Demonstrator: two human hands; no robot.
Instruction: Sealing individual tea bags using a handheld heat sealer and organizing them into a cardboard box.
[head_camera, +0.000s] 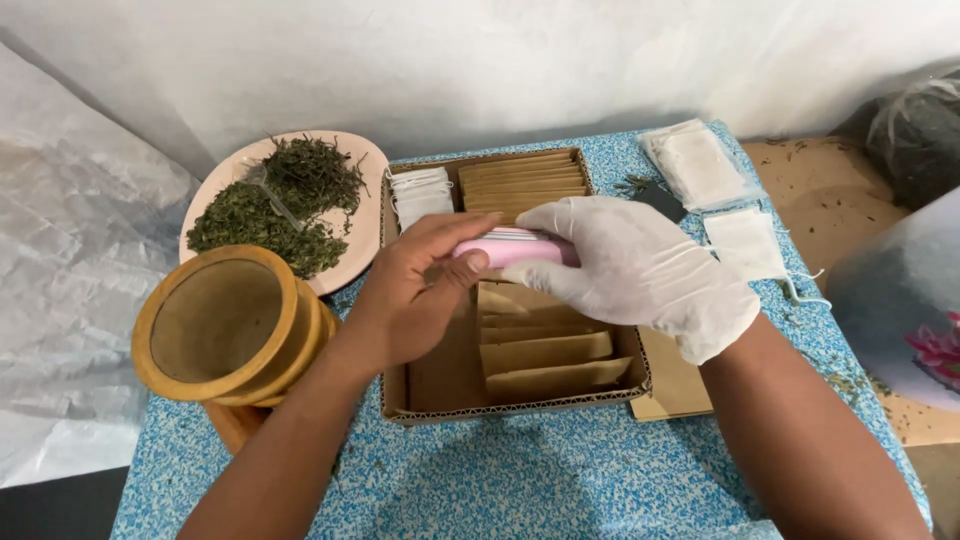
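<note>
Pink handheld device (512, 250) held over the cardboard box (440, 385), gripped at one end by the bare left hand (415, 295) and at the other by the gloved right hand (640, 270); risk: a slip would drop it onto the 4 brown sachets (545, 352) below; the plate of dried leaves (285, 200) sits near the edge; blue speckled table (560, 480), white wall behind

Dried herbs (268, 205) on pink plate (365, 160), wooden funnel (222, 325).

Brown paper packets (545, 352) in cardboard box (520, 412)
</note>
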